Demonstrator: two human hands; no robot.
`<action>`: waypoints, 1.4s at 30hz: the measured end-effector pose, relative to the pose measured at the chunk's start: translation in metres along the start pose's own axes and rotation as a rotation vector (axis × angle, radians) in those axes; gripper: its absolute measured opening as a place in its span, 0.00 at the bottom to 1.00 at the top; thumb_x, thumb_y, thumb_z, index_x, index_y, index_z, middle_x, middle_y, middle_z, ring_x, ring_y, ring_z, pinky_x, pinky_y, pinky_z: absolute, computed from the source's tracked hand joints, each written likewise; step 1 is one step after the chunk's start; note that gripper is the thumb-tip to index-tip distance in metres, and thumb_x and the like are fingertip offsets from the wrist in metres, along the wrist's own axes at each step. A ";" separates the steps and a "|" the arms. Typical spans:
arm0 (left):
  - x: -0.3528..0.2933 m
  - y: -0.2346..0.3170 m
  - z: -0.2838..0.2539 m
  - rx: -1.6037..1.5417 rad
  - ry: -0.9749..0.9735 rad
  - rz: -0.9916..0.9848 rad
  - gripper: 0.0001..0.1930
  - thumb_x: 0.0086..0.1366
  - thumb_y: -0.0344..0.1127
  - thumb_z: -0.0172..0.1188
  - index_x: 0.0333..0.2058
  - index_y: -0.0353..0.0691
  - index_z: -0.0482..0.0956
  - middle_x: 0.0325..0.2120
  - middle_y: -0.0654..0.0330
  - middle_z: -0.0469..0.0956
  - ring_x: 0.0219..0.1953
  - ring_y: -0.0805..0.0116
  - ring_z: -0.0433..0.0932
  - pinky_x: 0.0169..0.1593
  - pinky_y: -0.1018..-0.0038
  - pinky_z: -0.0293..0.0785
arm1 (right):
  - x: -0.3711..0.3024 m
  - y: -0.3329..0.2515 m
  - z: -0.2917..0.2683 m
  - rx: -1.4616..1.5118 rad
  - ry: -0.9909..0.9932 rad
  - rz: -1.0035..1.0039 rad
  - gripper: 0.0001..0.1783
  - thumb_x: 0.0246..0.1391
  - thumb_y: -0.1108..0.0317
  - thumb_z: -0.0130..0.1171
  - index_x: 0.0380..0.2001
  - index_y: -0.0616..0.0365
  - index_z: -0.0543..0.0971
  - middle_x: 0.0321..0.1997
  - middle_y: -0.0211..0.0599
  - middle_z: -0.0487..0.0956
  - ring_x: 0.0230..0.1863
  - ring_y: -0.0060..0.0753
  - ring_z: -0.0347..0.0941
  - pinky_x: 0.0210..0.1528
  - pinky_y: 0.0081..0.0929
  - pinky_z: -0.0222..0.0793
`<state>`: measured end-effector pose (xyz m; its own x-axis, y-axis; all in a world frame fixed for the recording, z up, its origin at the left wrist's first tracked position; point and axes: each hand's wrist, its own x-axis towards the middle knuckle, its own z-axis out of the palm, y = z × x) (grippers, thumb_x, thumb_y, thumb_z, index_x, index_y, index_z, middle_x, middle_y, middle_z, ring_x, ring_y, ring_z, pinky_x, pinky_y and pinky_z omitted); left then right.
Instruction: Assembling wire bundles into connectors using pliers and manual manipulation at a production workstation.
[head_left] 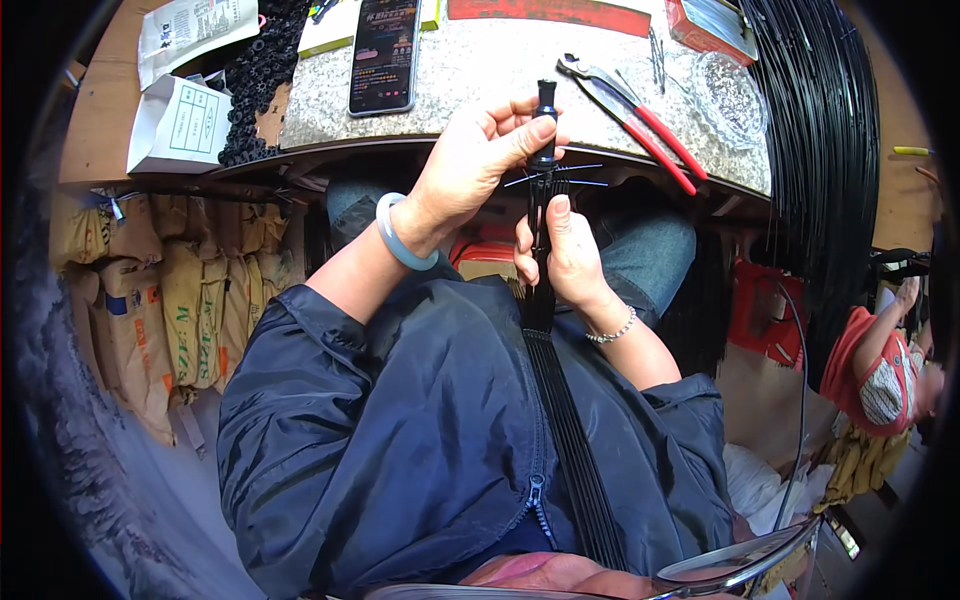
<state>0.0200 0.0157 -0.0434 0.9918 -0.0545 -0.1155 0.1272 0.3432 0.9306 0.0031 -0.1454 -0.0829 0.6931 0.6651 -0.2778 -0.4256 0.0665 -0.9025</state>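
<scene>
A folded black umbrella frame (541,240) stands upright before me, its bundle of thin ribs running down over my dark jacket. My left hand (465,165) is closed round the black tubular piece (547,108) at its top, thumb across the front. Just below, my right hand (570,255) grips the rib bundle, thumb pointing up. Between the two hands, a few thin wires (575,182) stick out sideways from the hub. Pincers with red handles (650,135) lie on the table, to the right of the tubular piece.
On the stone-topped table (470,80) lie a phone (383,60), a clear glass dish (722,95) and a red strip (550,10). Small black parts (265,80) are heaped beside a white box (180,125). Black rods (815,130) hang over the right edge. Sacks (135,320) stand left; another person (875,365) is right.
</scene>
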 end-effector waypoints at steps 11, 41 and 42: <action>-0.008 0.006 -0.011 0.047 -0.118 -0.159 0.19 0.64 0.48 0.56 0.44 0.36 0.75 0.37 0.59 0.80 0.31 0.82 0.77 0.23 0.90 0.62 | 0.000 -0.002 0.001 0.002 -0.014 -0.004 0.38 0.60 0.34 0.31 0.21 0.59 0.70 0.10 0.32 0.67 0.10 0.23 0.63 0.16 0.19 0.62; -0.025 0.003 -0.003 0.354 -0.160 0.048 0.26 0.56 0.22 0.61 0.54 0.28 0.67 0.45 0.51 0.77 0.40 0.76 0.77 0.44 0.79 0.76 | -0.002 0.002 -0.005 0.034 -0.082 -0.080 0.37 0.59 0.34 0.28 0.23 0.59 0.67 0.09 0.32 0.65 0.09 0.24 0.61 0.16 0.21 0.62; -0.026 0.005 -0.003 0.256 -0.164 -0.001 0.25 0.57 0.22 0.61 0.54 0.28 0.68 0.44 0.51 0.77 0.39 0.76 0.77 0.43 0.79 0.76 | -0.002 0.002 -0.006 0.027 -0.090 -0.077 0.37 0.59 0.34 0.28 0.23 0.59 0.67 0.09 0.32 0.65 0.09 0.24 0.61 0.16 0.21 0.62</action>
<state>-0.0053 0.0214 -0.0369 0.9740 -0.2122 -0.0788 0.1012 0.0966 0.9902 0.0041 -0.1506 -0.0864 0.6695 0.7215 -0.1764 -0.3894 0.1388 -0.9106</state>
